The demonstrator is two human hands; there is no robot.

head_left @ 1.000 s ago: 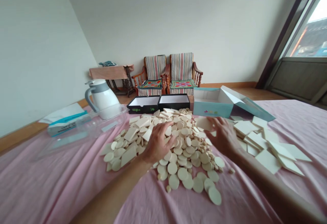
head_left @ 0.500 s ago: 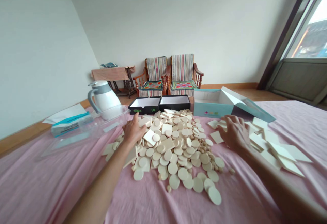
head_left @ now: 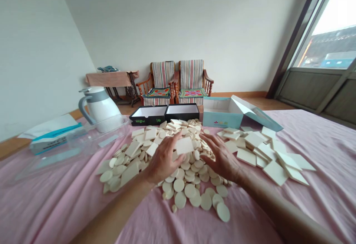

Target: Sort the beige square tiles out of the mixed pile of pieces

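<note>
Over the middle of a heap of pale wooden discs (head_left: 190, 191) and square pieces, my left hand (head_left: 166, 157) grips a square wooden tile (head_left: 184, 146) between thumb and fingers. My right hand (head_left: 221, 155) is just to the right of that tile, thumb and fingers apart, with nothing held. A gap shows between its fingertips and the tile. To the right of my right hand lies a loose pile of square wooden tiles (head_left: 267, 149). More discs and squares spread out to the left of my left hand.
Behind the heap stand two black open boxes (head_left: 148, 119) and a light blue box (head_left: 222, 119) with its lid leaning beside it. A grey-and-white jug (head_left: 101, 108), clear plastic trays (head_left: 107, 138) and a blue-and-white packet (head_left: 55, 139) are on the left of the pink cloth (head_left: 152, 218).
My left hand has moved right over the heap and taken hold of a square tile. My right hand has come left, away from the tile pile. The view has shifted slightly right.
</note>
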